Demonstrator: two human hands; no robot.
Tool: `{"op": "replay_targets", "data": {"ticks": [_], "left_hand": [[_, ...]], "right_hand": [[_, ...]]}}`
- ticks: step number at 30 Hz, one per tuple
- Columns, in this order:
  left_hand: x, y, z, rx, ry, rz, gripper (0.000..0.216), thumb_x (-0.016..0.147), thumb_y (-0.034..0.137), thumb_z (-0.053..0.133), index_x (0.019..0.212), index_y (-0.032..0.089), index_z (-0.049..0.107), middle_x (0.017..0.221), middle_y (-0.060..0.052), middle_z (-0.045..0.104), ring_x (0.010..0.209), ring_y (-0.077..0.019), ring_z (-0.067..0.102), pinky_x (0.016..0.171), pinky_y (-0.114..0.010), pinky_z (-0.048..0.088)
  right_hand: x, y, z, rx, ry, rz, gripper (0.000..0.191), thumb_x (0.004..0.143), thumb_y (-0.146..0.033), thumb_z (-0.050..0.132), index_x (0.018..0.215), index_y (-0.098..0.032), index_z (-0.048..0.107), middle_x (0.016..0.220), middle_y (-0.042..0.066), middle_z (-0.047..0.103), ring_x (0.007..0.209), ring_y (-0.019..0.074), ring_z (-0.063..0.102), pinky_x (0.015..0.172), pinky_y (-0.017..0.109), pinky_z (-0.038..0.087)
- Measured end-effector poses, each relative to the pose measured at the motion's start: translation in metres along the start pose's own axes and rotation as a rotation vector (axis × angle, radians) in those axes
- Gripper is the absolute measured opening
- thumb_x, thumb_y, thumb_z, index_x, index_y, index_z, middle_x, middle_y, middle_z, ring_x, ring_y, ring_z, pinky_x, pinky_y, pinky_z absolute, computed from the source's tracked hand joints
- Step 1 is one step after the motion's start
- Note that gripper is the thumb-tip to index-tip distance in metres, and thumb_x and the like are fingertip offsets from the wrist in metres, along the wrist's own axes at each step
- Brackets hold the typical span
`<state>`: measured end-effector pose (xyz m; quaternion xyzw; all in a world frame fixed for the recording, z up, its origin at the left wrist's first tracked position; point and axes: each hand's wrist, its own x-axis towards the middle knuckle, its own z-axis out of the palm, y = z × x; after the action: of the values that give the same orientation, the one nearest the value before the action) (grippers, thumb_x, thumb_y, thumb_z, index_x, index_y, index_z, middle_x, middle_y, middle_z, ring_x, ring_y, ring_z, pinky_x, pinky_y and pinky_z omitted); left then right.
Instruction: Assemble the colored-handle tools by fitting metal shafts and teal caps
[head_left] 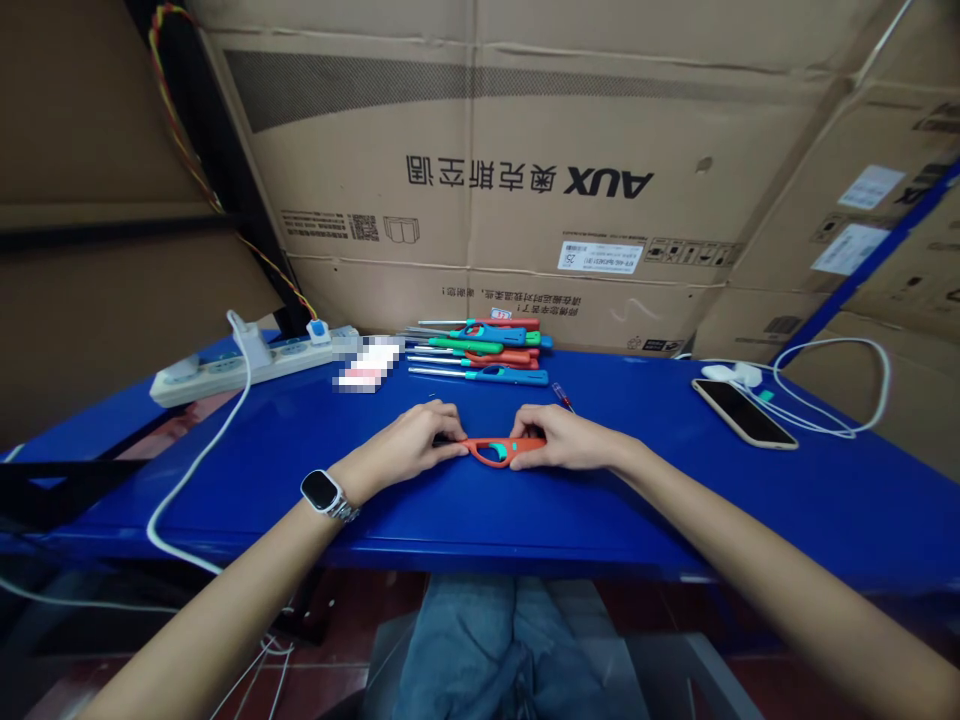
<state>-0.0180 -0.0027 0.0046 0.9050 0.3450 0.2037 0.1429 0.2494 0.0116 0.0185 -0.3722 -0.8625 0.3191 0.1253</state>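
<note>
An orange long-nozzle lighter with a teal trigger lies flat on the blue table, held at both ends. My left hand has its fingers curled over the lighter's left end; a watch sits on that wrist. My right hand pinches the handle end on the right. A pile of several more lighters, red, green, blue and orange with metal nozzles, lies farther back in the middle of the table.
A white power strip with plugs and a white cable sits at the back left. A phone on a white charging cable lies at the right. Large cardboard boxes stand behind the table. My knees are under the front edge.
</note>
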Motion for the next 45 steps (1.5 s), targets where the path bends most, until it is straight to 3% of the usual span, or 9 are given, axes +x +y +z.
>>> {"op": "replay_targets", "data": {"ticks": [9,19,23,26,31,35,39,42,45], "left_hand": [[-0.005,-0.004,-0.004,-0.115,0.135,-0.047,0.022,0.093,0.040,0.061,0.091,0.019,0.067,0.093,-0.005,0.064,0.085,-0.0180,0.059,0.076,-0.030,0.046],[-0.008,0.001,-0.011,0.139,0.263,0.095,0.015,0.095,0.034,0.059,0.097,0.021,0.065,0.097,-0.005,0.066,0.092,-0.0206,0.058,0.085,-0.035,0.043],[-0.008,0.010,-0.017,0.228,0.543,-0.008,0.015,0.091,0.034,0.064,0.100,0.023,0.066,0.109,-0.008,0.066,0.107,-0.0259,0.056,0.096,-0.043,0.041],[-0.004,0.016,-0.017,0.048,0.821,-0.223,0.022,0.089,0.040,0.064,0.102,0.022,0.065,0.110,-0.009,0.065,0.107,-0.0263,0.058,0.095,-0.043,0.045],[0.025,0.019,-0.005,-0.815,0.551,-0.411,0.054,0.084,0.066,0.057,0.095,0.014,0.067,0.091,-0.010,0.072,0.088,-0.0232,0.068,0.078,-0.034,0.053],[0.046,0.015,-0.005,-1.119,0.617,-0.405,0.050,0.076,0.063,0.068,0.084,0.014,0.063,0.076,-0.005,0.070,0.072,-0.0185,0.068,0.067,-0.030,0.055],[0.041,-0.001,-0.022,-1.151,0.689,-0.399,0.043,0.075,0.057,0.072,0.084,0.016,0.061,0.062,0.004,0.057,0.048,-0.0103,0.057,0.048,-0.023,0.049],[0.029,-0.013,-0.032,-0.958,0.670,-0.389,0.044,0.076,0.058,0.071,0.084,0.015,0.063,0.058,0.005,0.052,0.040,-0.0080,0.048,0.038,-0.020,0.041],[0.021,-0.017,-0.031,-0.727,0.607,-0.366,0.043,0.080,0.058,0.067,0.082,0.014,0.065,0.061,0.001,0.057,0.039,-0.0083,0.047,0.037,-0.021,0.038]], "right_hand": [[-0.011,-0.010,0.009,-0.179,0.139,0.035,0.031,0.087,-0.051,0.065,0.092,-0.022,0.055,0.070,-0.003,0.057,0.063,0.0139,0.050,0.059,0.024,0.030],[-0.017,-0.014,0.018,-0.369,0.216,-0.120,0.032,0.100,-0.045,0.045,0.091,-0.019,0.062,0.072,0.003,0.063,0.063,0.0159,0.056,0.060,0.026,0.030],[-0.015,-0.013,0.021,-0.305,0.322,-0.044,0.030,0.100,-0.046,0.044,0.092,-0.020,0.059,0.064,0.000,0.059,0.056,0.0155,0.054,0.056,0.026,0.028],[-0.009,-0.018,0.028,-0.158,0.425,0.011,0.032,0.101,-0.048,0.039,0.090,-0.021,0.053,0.060,-0.002,0.056,0.050,0.0151,0.051,0.053,0.026,0.027],[0.013,-0.039,0.048,0.084,0.410,0.007,0.030,0.104,-0.042,0.029,0.090,-0.023,0.046,0.057,-0.002,0.058,0.052,0.0166,0.056,0.057,0.027,0.038],[0.038,-0.047,0.054,0.152,0.379,-0.020,0.032,0.105,-0.038,0.025,0.099,-0.021,0.051,0.069,0.001,0.066,0.062,0.0164,0.061,0.063,0.027,0.042],[0.062,-0.038,0.042,0.057,0.310,-0.010,0.036,0.104,-0.032,0.027,0.094,-0.022,0.060,0.074,0.000,0.068,0.070,0.0161,0.062,0.066,0.027,0.041],[0.079,-0.033,0.035,-0.153,0.363,0.023,0.019,0.095,-0.035,0.050,0.102,-0.023,0.063,0.092,0.001,0.069,0.077,0.0162,0.062,0.067,0.027,0.040],[0.094,-0.034,0.038,-0.340,0.298,-0.038,0.031,0.088,-0.045,0.062,0.112,-0.026,0.065,0.111,0.006,0.064,0.090,0.0211,0.064,0.072,0.029,0.042]]}}
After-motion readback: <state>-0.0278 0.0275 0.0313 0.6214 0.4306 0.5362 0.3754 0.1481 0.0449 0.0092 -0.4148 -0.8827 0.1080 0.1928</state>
